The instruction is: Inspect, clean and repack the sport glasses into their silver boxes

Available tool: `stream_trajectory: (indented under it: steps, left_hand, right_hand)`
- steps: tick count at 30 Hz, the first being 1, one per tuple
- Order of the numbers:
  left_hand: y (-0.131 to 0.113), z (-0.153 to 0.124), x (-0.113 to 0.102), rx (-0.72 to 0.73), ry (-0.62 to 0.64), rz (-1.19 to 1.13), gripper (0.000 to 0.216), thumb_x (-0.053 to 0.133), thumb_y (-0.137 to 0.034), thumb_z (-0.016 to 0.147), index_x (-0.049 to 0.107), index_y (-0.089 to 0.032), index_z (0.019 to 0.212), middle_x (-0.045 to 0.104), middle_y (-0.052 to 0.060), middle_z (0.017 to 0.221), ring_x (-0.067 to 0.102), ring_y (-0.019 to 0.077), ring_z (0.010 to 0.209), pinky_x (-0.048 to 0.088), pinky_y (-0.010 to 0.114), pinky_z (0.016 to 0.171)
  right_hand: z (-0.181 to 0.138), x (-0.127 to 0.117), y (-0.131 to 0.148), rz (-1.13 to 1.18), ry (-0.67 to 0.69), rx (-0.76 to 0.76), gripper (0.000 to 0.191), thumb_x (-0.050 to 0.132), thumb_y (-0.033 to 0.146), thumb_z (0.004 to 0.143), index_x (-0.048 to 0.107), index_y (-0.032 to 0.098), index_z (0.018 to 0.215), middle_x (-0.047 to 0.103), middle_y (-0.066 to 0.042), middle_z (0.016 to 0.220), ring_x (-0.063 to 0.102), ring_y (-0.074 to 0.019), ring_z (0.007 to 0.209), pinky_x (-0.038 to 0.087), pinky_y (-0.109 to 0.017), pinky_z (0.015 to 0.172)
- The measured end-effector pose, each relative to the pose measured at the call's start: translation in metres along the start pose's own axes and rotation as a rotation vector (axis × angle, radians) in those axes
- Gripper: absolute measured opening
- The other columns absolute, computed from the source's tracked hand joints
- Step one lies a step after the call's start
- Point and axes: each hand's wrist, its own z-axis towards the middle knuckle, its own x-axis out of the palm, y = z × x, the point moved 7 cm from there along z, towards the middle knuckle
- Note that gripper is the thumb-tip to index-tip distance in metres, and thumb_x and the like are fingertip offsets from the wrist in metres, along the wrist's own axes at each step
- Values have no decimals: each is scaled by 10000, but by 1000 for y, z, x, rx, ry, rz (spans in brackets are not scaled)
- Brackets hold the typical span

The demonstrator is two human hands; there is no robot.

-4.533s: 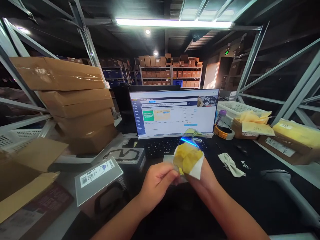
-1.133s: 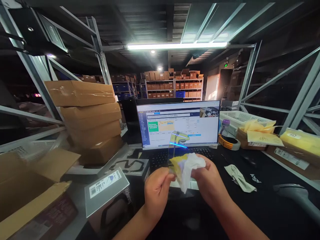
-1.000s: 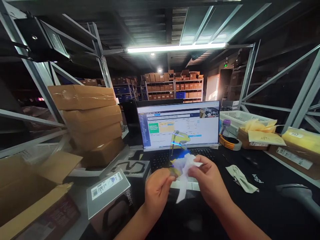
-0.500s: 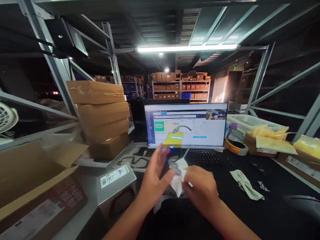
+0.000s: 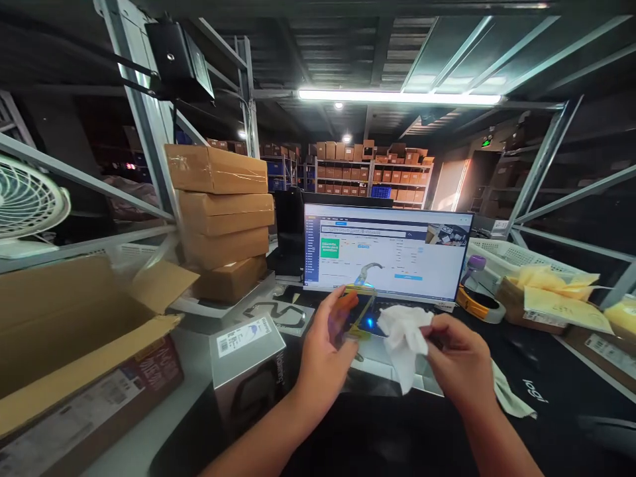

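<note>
My left hand [image 5: 328, 351] holds a pair of glasses [image 5: 366, 318] in front of the monitor, thumb below and fingers above. Its lens is yellowish, and a curved grey temple arm sticks up; a blue glint shows near the lens. Part of the glasses is hidden behind my fingers. To the right, my right hand [image 5: 460, 354] pinches a crumpled white tissue [image 5: 405, 334] that hangs from the fingertips, apart from the glasses. Left of my left forearm stands a grey box [image 5: 248, 348] with a white label on its top.
A monitor [image 5: 387, 258] stands ahead with a keyboard partly hidden below it. An open carton [image 5: 84, 371] is at left, near stacked cartons [image 5: 223, 218]. At right lie a pale green cloth [image 5: 511, 394], an orange tape roll [image 5: 479, 305] and a white basket [image 5: 527, 258].
My right hand has drawn the tissue away from the glasses to the right. The glasses have turned in my left hand. The view has swung slightly left.
</note>
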Motion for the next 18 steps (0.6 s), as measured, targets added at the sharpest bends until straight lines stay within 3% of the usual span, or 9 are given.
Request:
stream_trajectory:
  steps: [3,7,12,18]
  left_hand:
    - [2,-7,4,31,44,82,825,556,0,761,393,-324,1502,537,59,1494,478,231,1414,391,417,1193]
    - [1,-14,9,108,87,209,834,540,10,792,378,-360,1522,519,26,1518,477,233,1415,397,413,1187]
    - [-6,-14,14,163,165,334,861,528,28,763,409,-381,1511,453,-15,1571,425,236,1451,365,418,1211]
    - [-4,-20,23,173,256,413,885,524,23,768,379,-417,1523,444,-39,1575,450,227,1433,330,430,1232]
  right_hand:
    - [-5,12,-20,332,27,326,210,866,217,640,673,221,721,689,1,687,629,-154,614,498,-232,567]
    - [-21,55,-17,610,171,567,353,947,267,532,634,202,682,662,17,621,583,-131,542,484,-226,519]
    - [-27,63,-15,691,135,633,403,976,226,424,618,189,605,634,37,547,543,-107,474,495,-225,491]
    - [-26,51,-28,911,-102,739,378,959,191,444,637,207,641,702,12,647,608,-143,510,532,-264,516]
